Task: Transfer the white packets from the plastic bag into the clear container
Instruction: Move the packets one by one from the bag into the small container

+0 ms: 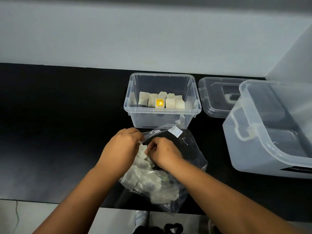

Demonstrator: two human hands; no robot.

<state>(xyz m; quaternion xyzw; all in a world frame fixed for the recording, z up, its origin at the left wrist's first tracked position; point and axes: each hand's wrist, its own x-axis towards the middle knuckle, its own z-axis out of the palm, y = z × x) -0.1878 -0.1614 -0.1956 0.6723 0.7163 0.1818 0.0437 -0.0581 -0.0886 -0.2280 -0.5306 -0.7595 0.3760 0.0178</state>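
A clear plastic bag (189, 152) lies on the black counter near its front edge, with several white packets (145, 179) heaped inside. Its mouth points toward the clear container (133, 107) behind it, where several white packets (170, 103) stand in a row, one with a yellow tag. My left hand (123, 146) grips the bag's upper edge at the mouth. My right hand (163, 151) is inside the mouth, fingers pinched on a white packet whose corner shows between both hands.
A clear lid (217, 97) lies right of the container. A larger translucent bin (270, 130) stands at the right edge of the counter. A grey wall runs behind. The counter's front edge (50, 200) is close to me.
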